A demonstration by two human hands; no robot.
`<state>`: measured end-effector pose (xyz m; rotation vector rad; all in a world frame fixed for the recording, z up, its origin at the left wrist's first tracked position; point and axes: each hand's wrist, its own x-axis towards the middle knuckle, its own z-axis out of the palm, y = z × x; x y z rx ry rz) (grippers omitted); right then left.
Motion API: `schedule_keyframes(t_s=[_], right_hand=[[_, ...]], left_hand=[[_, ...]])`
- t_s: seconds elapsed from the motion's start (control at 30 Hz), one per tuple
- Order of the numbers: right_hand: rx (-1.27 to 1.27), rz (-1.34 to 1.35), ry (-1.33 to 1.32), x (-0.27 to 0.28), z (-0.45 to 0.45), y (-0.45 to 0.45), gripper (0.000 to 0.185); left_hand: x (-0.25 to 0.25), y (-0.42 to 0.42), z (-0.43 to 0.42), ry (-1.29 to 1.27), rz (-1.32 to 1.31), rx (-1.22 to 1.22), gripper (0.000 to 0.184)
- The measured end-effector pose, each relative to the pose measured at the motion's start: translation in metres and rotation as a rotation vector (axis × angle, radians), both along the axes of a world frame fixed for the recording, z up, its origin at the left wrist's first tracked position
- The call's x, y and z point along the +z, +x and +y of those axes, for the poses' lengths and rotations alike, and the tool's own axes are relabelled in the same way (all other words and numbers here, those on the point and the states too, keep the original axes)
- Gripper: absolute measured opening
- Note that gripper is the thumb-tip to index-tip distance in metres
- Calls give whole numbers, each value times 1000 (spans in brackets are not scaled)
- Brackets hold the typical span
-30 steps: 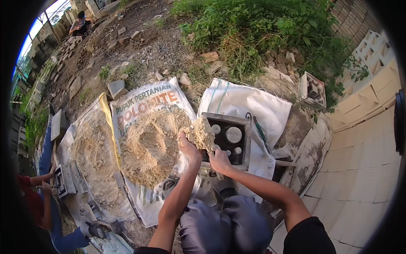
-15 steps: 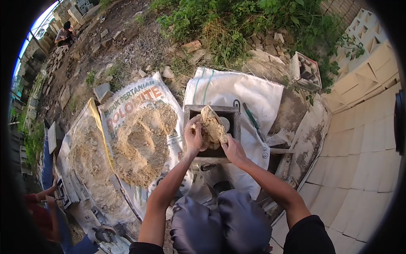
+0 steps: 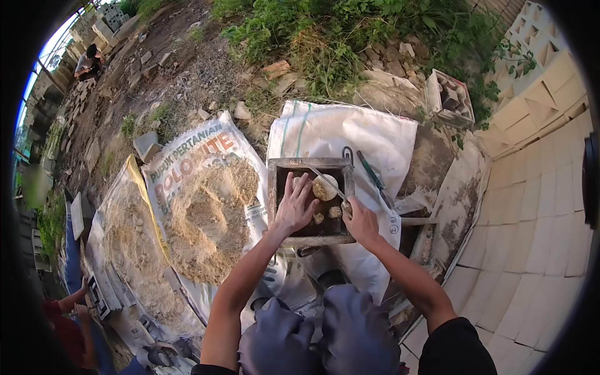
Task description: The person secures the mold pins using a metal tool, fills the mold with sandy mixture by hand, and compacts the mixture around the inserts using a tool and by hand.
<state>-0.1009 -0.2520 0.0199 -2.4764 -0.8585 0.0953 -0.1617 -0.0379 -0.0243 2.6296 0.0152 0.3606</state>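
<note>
A square wooden mould box (image 3: 310,240) stands in front of my knees on a white sack (image 3: 381,134). Over its left side my left hand (image 3: 295,205) reaches in, fingers spread and holding nothing I can see. At the right rim my right hand (image 3: 361,222) is closed round the handle of a trowel (image 3: 327,178), its thin blade slanting across the box, nearly edge-on. Below the blade show a pale round piece (image 3: 324,189) with sandy mix on it and small clumps of mix (image 3: 335,212). My left hand hides part of the box's inside.
Left of the box, a heap of sandy mix (image 3: 212,219) lies on a printed sack. A green-handled tool (image 3: 373,176) rests right of the box. Pale tiles (image 3: 500,250) line the right side. Another person (image 3: 69,319) works at lower left; one more sits far off.
The big load of sandy mix between my hands has gone from the trowel; clumps show in the box. The trowel has turned nearly edge-on, and my left hand has spread over the box.
</note>
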Motion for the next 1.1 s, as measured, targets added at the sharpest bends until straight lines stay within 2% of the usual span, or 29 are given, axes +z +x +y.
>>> schedule_keyframes(t_s=[0.13, 0.17, 0.2, 0.23, 0.3, 0.37, 0.43, 0.5, 0.57, 0.63, 0.7, 0.73, 0.8, 0.83, 0.87, 0.9, 0.97, 1.03, 1.1], right_hand=[[-114, 138, 106, -8, 9, -3, 36], [-129, 218, 141, -9, 14, -3, 34], [-146, 305, 146, -6, 20, -3, 32], [-123, 309, 148, 0, 26, -2, 32], [-82, 252, 357, 6, 49, -7, 33], [-15, 300, 370, 30, 78, -9, 35], [75, 312, 394, 45, 118, -17, 35], [73, 558, 299, 37, 166, -25, 41], [237, 212, 145, 1, 217, -33, 55], [225, 556, -25, -18, 278, -47, 56], [222, 484, -115, -36, 330, -65, 52], [211, 405, -213, -47, 348, -72, 47], [195, 340, -227, -77, 376, -78, 42], [164, 278, -233, -89, 381, -83, 37], [146, 250, -311, -99, 386, -86, 30], [147, 252, -322, -102, 386, -89, 30], [397, 207, -374, -103, 381, -94, 28], [466, 219, -392, -107, 370, -112, 29], [528, 214, -402, -107, 356, -124, 31]], left_hand=[[6, -14, 1, -42, 85, -136, 60], [2, -23, 1, 113, 104, -179, 54], [4, -28, 3, 107, 111, -274, 50], [6, -32, 7, 101, 121, -365, 47], [-2, -38, 29, 60, 87, -544, 45], [10, -52, 51, 99, 64, -467, 50], [16, -79, 81, 56, 17, -204, 54], [10, -110, 116, 43, 57, 125, 56], [-7, -147, 157, 97, 47, 501, 59], [-40, -187, 202, 98, 67, 915, 62], [-62, -214, 249, -11, 120, 1138, 63], [-75, -223, 268, -15, 129, 1145, 63], [-100, -233, 296, -216, 162, 1167, 57], [-112, -236, 299, -230, 172, 1173, 57], [-122, -235, 302, -237, 123, 1116, 53], [-130, -233, 303, -242, 78, 1055, 49], [-121, -225, 294, -186, 1, 1092, 43], [-116, -226, 288, -316, -46, 1064, 40], [-113, -226, 280, -288, -70, 1080, 38]])
